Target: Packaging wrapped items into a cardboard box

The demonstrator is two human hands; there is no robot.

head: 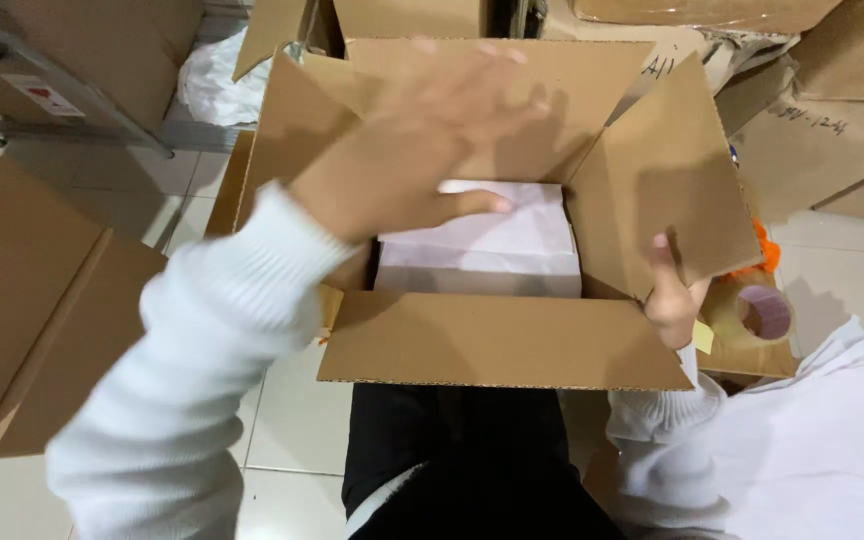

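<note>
An open brown cardboard box (497, 345) stands in front of me with all its flaps up. White folded paper or fabric (492, 245) lies inside it. My left hand (402, 150) hovers blurred over the box's left side, fingers spread and holding nothing, close to the left flap (297, 110). My right hand (672, 300) grips the lower edge of the right flap (667, 175), thumb on the inner face.
A roll of clear packing tape (757, 315) sits right of the box, with something orange behind it. White sheets (832, 430) lie at lower right. Stacked cardboard boxes (22, 280) surround me on the left and back, on a tiled floor.
</note>
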